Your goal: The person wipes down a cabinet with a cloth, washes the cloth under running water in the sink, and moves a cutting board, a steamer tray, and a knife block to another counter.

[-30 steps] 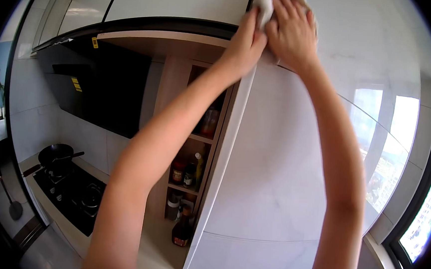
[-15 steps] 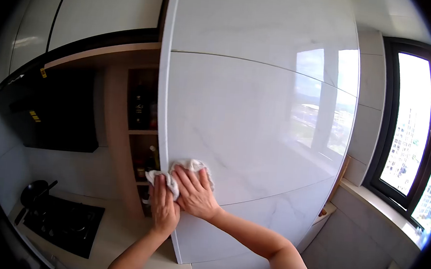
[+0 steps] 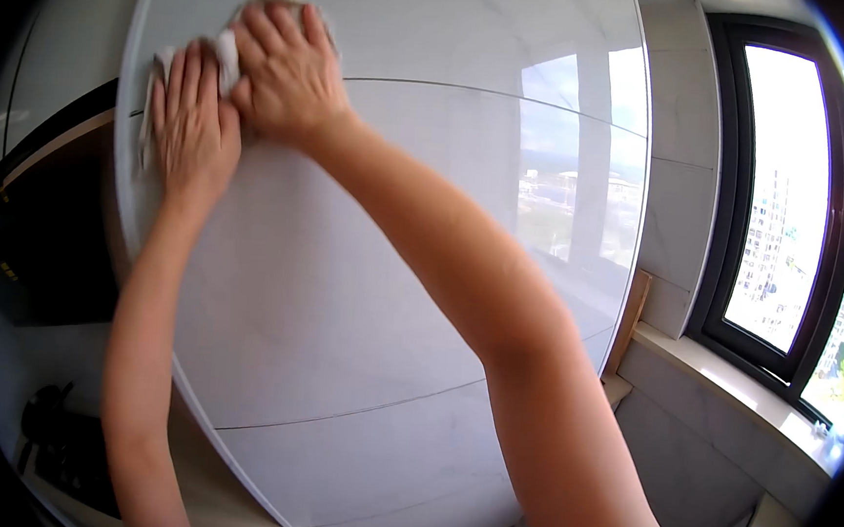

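Both hands press a white cloth (image 3: 227,62) against a glossy white marble-look tiled wall (image 3: 371,289), high up by its left edge. My left hand (image 3: 196,135) lies over the cloth near the wall's edge, fingers pointing up. Close beside it on the right, my right hand (image 3: 293,78) spreads over more cloth, which bunches out above the fingertips. Most of the cloth is hidden under the palms, and I cannot tell whether it is one piece or two. Both arms reach upward across the wall.
At left are a dark range hood (image 3: 46,257), a black pan (image 3: 43,413) and a cooktop (image 3: 80,460). Pale upper cabinets (image 3: 63,72) adjoin the wall. On the right, a dark-framed window (image 3: 721,187) stands above a sill (image 3: 727,383).
Both hands have moved up the wall with the cloth, from its lower left to above the upper tile seam. The view has also shifted.
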Motion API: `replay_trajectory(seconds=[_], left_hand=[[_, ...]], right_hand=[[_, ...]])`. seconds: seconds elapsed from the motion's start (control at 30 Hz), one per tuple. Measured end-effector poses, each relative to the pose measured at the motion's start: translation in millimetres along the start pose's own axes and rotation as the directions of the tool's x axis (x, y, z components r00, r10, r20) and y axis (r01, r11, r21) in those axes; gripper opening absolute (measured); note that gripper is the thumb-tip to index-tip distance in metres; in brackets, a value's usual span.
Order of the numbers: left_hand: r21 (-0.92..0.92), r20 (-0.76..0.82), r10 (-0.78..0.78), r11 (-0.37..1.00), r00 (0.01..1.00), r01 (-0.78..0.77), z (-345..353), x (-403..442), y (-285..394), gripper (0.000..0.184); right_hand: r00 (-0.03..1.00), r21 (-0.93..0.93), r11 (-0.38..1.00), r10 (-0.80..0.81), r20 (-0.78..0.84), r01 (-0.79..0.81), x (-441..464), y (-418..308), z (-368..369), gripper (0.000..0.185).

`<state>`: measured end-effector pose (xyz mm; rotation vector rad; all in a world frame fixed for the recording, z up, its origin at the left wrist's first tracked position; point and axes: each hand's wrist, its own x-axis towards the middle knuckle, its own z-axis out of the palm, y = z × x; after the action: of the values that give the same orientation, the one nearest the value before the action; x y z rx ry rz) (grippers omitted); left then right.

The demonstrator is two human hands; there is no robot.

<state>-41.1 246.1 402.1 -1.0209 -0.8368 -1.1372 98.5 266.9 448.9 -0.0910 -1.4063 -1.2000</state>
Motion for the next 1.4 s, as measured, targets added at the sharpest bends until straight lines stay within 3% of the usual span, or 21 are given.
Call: replay_trajectory(seconds=[0.13, 0.2, 0.27, 0.33, 0.37, 0.53, 0.6, 0.63, 0.73, 0.8, 0.97, 1.07, 1.13, 1.23, 1.33, 1.4], left_hand=[[0.085, -0.007, 0.062, 0.994, 0.998, -0.062, 60.3, 86.6, 75.5, 0.053], [0.132, 0.014, 0.065, 0.989, 0.998, -0.066, 69.3, 118.7, 123.1, 0.053], [0.032, 0.088, 0.076, 0.996, 0.993, -0.079, 76.2, 143.1, 183.6, 0.057], [0.043, -0.153, 0.166, 0.986, 0.974, -0.161, 97.4, 158.2, 237.4, 0.056], [-0.068, -0.069, 0.156, 0.985, 0.985, -0.161, 97.6, 164.0, 263.1, 0.054], [-0.204, -0.137, 0.194, 0.954, 0.971, -0.219, 108.3, 158.5, 381.3, 0.054], [-0.237, -0.037, 0.237, 0.942, 0.971, -0.239, 89.7, 141.7, 413.2, 0.053], [-0.238, 0.055, 0.260, 0.941, 0.964, -0.240, 73.9, 134.0, 425.0, 0.054], [-0.374, -0.049, 0.241, 0.896, 0.969, -0.241, 68.8, 88.0, 457.2, 0.051], [-0.453, 0.005, 0.266, 0.860, 0.964, -0.235, 48.0, 54.9, 468.6, 0.052], [-0.583, 0.281, 0.391, 0.795, 0.876, -0.169, -20.1, -63.5, 463.6, 0.059], [-0.674, 0.427, 0.443, 0.737, 0.788, -0.050, -73.1, -140.5, 428.5, 0.058], [-0.639, 0.511, 0.431, 0.769, 0.744, -0.007, -99.2, -184.2, 395.0, 0.057], [-0.485, 0.649, 0.278, 0.868, 0.708, 0.104, -118.1, -198.4, 327.9, 0.055], [-0.200, 0.576, 0.050, 0.976, 0.816, 0.081, -105.4, -164.6, 277.5, 0.057], [-0.132, 0.394, -0.075, 0.982, 0.916, 0.137, -81.6, -128.2, 259.1, 0.055]], right_hand=[[0.994, -0.126, 0.986, 0.103, -0.025, -0.106, 1.6, 110.6, -31.8, 0.052], [0.968, -0.182, 0.973, 0.175, 0.178, -0.143, 1.9, 163.8, -62.6, 0.058], [0.953, -0.219, 0.961, 0.218, 0.212, -0.171, -12.6, 207.7, -105.9, 0.057], [0.988, -0.248, 0.959, 0.149, 0.027, -0.138, -33.0, 258.4, -117.2, 0.057], [0.976, -0.238, 0.955, 0.202, 0.075, -0.179, -48.5, 281.3, -137.0, 0.058], [0.954, -0.363, 0.903, 0.284, 0.098, -0.232, -120.4, 351.9, -209.9, 0.058], [0.935, -0.441, 0.864, 0.329, 0.131, -0.243, -155.7, 358.6, -236.9, 0.055], [0.950, -0.351, 0.896, 0.309, 0.053, -0.272, -172.0, 353.3, -246.7, 0.053], [0.917, -0.405, 0.856, 0.387, 0.094, -0.320, -227.9, 331.7, -285.1, 0.055], [0.855, -0.466, 0.803, 0.491, 0.164, -0.372, -262.3, 300.9, -312.0, 0.056], [0.694, -0.504, 0.702, 0.676, 0.247, -0.504, -344.5, 173.8, -341.7, 0.065], [0.607, -0.382, 0.679, 0.733, 0.308, -0.627, -376.1, 70.4, -339.0, 0.069], [0.571, -0.298, 0.702, 0.705, 0.421, -0.647, -381.0, 22.7, -330.2, 0.070], [0.643, -0.155, 0.854, 0.482, 0.595, -0.497, -328.9, -4.9, -291.2, 0.068], [0.804, -0.009, 0.951, 0.266, 0.532, -0.308, -252.6, 7.3, -232.0, 0.065], [0.888, 0.090, 0.975, 0.147, 0.435, -0.205, -201.5, 29.0, -200.7, 0.062]])
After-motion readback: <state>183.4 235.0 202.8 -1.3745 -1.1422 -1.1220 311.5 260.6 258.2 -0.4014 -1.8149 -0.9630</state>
